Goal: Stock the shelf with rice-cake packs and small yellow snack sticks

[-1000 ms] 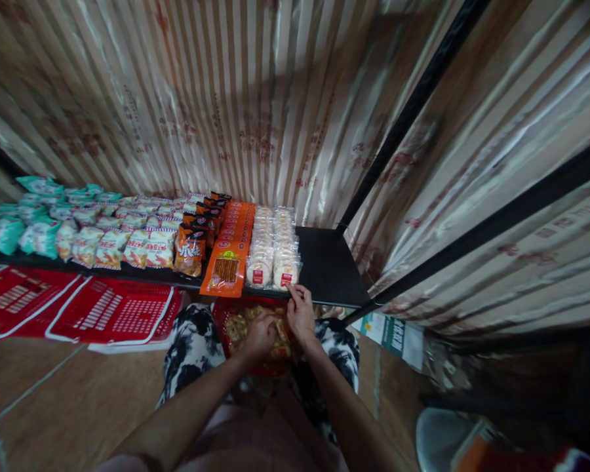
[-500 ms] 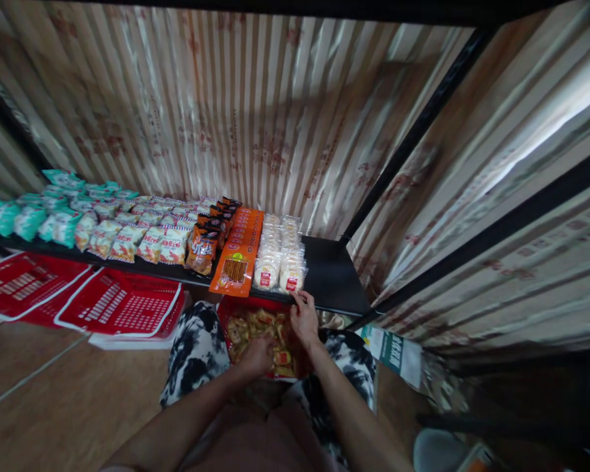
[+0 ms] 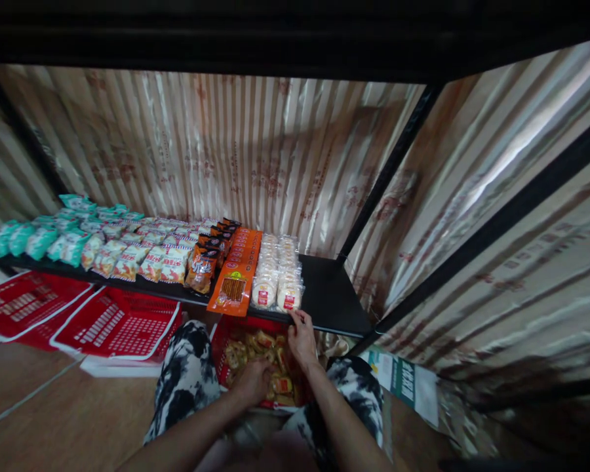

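My left hand (image 3: 253, 381) is down in a red basket (image 3: 219, 341) between my knees. It touches small golden snack packets (image 3: 281, 383) there, and its fingertips are hidden among them. My right hand (image 3: 302, 341) reaches up past the basket's right side. Its fingers are stretched to the shelf's front edge, just below the nearest round white crackers (image 3: 289, 296) in clear wrap, and I see nothing held in them. These crackers stand in two rows, beside a flat orange snack bag (image 3: 235, 278).
A black shelf (image 3: 329, 295) carries orange-black packets (image 3: 201, 265), white packets (image 3: 170, 262) and teal packets (image 3: 42, 241) towards the left. Red baskets (image 3: 120, 321) with white handles sit below. A dark shelf beam (image 3: 226, 39) crosses overhead; a slanting post (image 3: 388, 170) stands right.
The view has tilted up, so the shelf appears lower and more of the upper beam shows. My left hand has shifted slightly within the basket; my right hand stays at the shelf edge.
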Available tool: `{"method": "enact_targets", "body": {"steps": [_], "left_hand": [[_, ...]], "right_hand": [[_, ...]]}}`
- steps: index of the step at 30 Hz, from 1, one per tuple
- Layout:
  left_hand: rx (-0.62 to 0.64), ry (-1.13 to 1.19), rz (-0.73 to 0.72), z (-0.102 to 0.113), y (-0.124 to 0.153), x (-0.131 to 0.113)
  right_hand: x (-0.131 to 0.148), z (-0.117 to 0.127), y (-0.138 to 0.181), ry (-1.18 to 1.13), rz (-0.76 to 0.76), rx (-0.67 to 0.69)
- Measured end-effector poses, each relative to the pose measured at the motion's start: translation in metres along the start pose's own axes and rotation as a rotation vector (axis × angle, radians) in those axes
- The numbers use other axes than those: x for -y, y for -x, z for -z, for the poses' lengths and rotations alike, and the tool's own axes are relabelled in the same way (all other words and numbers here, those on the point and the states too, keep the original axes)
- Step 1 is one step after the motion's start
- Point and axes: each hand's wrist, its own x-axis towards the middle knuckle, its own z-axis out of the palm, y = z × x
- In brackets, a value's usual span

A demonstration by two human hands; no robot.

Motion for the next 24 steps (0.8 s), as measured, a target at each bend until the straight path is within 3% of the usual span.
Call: {"method": "enact_targets", "body": {"steps": [10,17,21,24], "left_hand": [[-0.023,0.015,0.094,0.004,0.021,0.006],[-0.005,0.025,0.201,0.005,0.017,0.007],[0.016,0.13,0.108,0.033,0.007,-0.036],[0.115,0.223,-0.157,0.074,0.014,-0.095]], "right_hand": [[0.0,0.0,-0.001,0.018,0.02,0.046],[0.0,0.001,0.002,-0.001,0.03,0.037],[-0.001,0.002,0.0,-0.022,0.025,0.033],[-0.002,0.004,0.0,-0.039,0.023,0.037]]}}
